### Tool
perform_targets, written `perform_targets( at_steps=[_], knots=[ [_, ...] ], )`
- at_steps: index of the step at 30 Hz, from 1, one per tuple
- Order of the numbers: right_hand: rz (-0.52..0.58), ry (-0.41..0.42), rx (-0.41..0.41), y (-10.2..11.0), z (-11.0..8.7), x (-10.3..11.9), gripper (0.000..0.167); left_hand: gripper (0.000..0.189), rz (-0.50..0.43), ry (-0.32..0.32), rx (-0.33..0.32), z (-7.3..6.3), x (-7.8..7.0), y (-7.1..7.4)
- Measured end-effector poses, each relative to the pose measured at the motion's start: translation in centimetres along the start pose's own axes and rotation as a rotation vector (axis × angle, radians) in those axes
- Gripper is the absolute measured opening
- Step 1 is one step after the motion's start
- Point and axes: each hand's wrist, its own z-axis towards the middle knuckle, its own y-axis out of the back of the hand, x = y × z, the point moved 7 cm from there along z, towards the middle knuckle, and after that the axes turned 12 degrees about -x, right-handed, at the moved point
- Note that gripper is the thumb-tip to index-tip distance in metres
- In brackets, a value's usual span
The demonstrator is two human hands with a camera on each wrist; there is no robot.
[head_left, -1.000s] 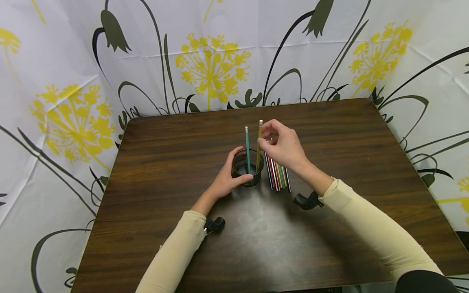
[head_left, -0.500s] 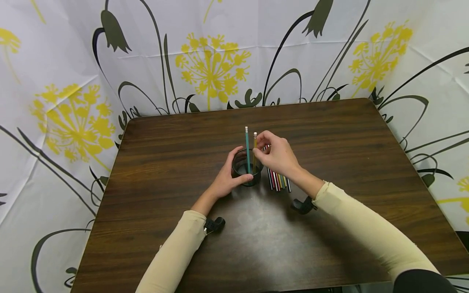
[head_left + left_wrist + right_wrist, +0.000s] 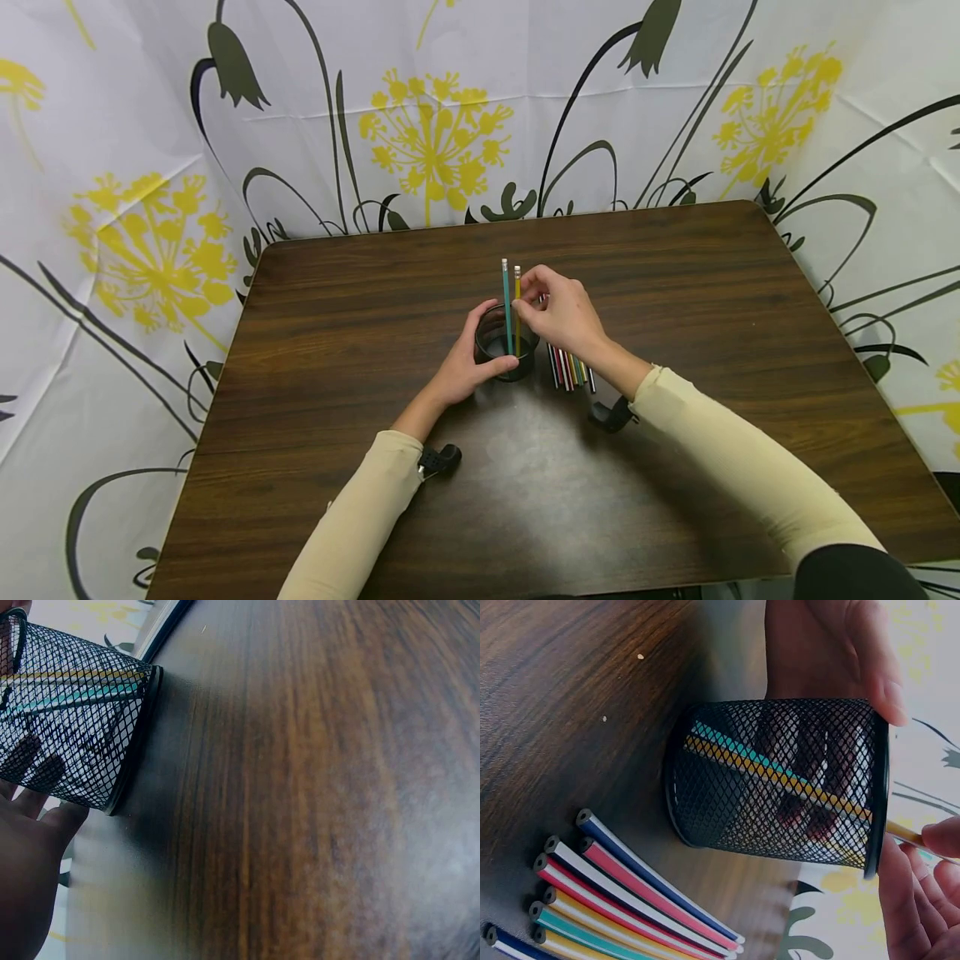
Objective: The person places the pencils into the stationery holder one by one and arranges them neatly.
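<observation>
A black mesh pencil cup [image 3: 780, 780] stands upright on the table, and my left hand [image 3: 465, 365] grips it round its left side, thumb at the near rim. Inside it a teal pencil [image 3: 506, 304] stands with its eraser end up. Beside that, a yellow pencil [image 3: 517, 287] also reaches down into the cup; my right hand [image 3: 564, 312] pinches it between thumb and fingers above the rim. Through the mesh in the right wrist view, both pencils' lower ends appear close to the cup's bottom.
Several striped pencils [image 3: 572, 371] in mixed colours lie side by side just right of the cup, partly hidden under my right hand. The dark wooden table [image 3: 337, 333] backs onto a flower-printed cloth [image 3: 465, 50].
My right hand has moved left and slightly down, bringing the yellow pencil lower in the cup and nearer the teal one. My left hand keeps its hold on the cup.
</observation>
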Motion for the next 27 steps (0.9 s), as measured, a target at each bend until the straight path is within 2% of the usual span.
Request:
perform_targets(
  at_steps=[19, 27],
  knots=[
    [-0.092, -0.141, 0.031, -1.4, 1.2, -0.7, 0.022, 0.084, -0.001, 0.008, 0.004, 0.0, 0.0, 0.0],
    [-0.055, -0.185, 0.052, -0.9, 1.3, -1.2, 0.024, 0.084, -0.012, 0.018, 0.005, 0.1, 0.1, -0.2]
  ],
)
